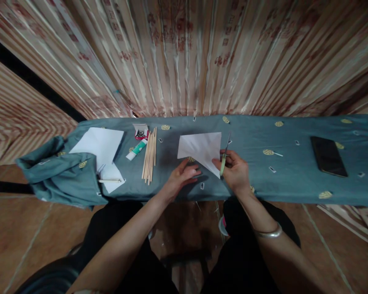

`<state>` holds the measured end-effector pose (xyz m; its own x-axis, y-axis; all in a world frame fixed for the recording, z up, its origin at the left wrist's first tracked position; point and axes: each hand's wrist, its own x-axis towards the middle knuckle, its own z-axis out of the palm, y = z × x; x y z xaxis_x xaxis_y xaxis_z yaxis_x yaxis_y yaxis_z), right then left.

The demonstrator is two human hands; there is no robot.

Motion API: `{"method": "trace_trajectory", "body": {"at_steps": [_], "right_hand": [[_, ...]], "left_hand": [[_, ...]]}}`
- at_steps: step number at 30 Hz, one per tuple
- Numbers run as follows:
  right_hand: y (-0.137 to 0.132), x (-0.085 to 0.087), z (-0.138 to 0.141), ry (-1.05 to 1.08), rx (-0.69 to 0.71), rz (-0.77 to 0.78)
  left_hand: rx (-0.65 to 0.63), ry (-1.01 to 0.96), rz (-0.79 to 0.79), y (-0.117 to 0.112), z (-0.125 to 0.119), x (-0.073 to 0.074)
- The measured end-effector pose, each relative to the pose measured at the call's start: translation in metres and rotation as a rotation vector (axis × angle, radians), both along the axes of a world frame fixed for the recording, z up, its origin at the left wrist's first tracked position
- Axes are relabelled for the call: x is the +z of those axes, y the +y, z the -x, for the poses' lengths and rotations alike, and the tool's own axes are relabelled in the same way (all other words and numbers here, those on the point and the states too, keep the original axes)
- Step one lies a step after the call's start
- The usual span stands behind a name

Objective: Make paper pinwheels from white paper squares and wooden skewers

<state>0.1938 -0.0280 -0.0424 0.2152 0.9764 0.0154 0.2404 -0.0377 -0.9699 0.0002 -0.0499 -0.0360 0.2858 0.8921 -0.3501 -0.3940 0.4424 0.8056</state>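
Observation:
A folded white paper lies on the teal cloth in front of me. My right hand is closed round a pair of scissors with pale green handles, the blades pointing away along the paper's right edge. Its thumb also touches the paper's lower corner. My left hand rests just below the paper's left part, fingers curled loosely, holding nothing I can see.
A teal patterned cloth covers the narrow table. To the left lie a bundle of wooden sticks, a glue tube, a small box of clips and white sheets. A black phone lies right. Curtains hang behind.

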Motion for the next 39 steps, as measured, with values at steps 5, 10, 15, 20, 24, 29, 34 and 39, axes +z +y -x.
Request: {"method": "trace_trajectory", "body": {"at_steps": [5,10,15,20,24,29,34,39], "right_hand": [[-0.003,0.002,0.023,0.0,0.052,-0.002],[0.003,0.007,0.03,0.182,0.069,0.035],[0.001,0.011,0.029,0.341,0.138,0.056],[-0.016,0.012,0.025,0.336,0.385,0.208],[-0.032,0.01,0.026,0.297,0.653,0.356],[-0.04,0.009,0.032,0.287,0.745,0.401],[-0.037,0.008,0.035,0.287,0.728,0.378],[-0.036,0.008,0.037,0.291,0.713,0.383]], "left_hand": [[0.101,0.12,-0.12,0.001,-0.021,0.0],[0.37,0.239,-0.154,0.012,-0.022,-0.002],[0.453,0.237,-0.208,0.028,-0.015,0.007],[0.625,0.248,-0.267,0.04,0.0,0.022],[0.675,0.266,-0.291,0.042,0.007,0.025],[0.655,0.293,-0.329,0.042,0.003,0.021],[0.646,0.308,-0.31,0.041,-0.003,0.019],[0.643,0.318,-0.324,0.039,-0.006,0.023]]}}
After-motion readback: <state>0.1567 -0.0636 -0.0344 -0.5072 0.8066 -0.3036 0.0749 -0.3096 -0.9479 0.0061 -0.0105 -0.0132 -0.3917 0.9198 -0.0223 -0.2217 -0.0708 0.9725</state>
